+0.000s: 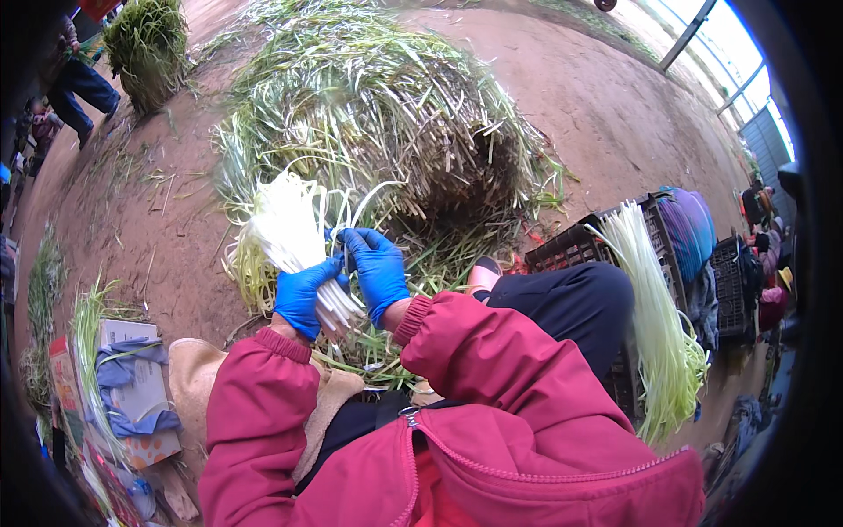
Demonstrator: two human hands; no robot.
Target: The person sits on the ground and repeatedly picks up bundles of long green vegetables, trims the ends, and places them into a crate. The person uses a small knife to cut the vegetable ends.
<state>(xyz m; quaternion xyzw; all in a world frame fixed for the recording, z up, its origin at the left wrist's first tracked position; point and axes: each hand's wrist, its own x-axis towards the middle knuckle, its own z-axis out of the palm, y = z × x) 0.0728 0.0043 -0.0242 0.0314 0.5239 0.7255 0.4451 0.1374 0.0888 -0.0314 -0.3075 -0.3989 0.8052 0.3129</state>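
My left hand (305, 295), in a blue glove, grips a bunch of long white stalks (286, 221), which look like blanched garlic chives. Their cut ends point down toward my lap, and the pale leaves fan out away from me. Close beside it, my right hand (377, 271), gloved in blue too, has its thumb and fingers pinched on a pale leaf strand (347, 249) at the bunch's right side. Beyond both hands rises a big heap of green and straw-coloured leaves (369, 99). Part of my right fingertips is hidden.
At my right, a bundle of pale stalks (642, 316) lies across a black plastic crate (573, 244). A cardboard box (135, 382) with a grey-blue cloth (122, 359) stands left. Another leaf pile (146, 59) and a standing person (79, 92) are far left. More people sit far right.
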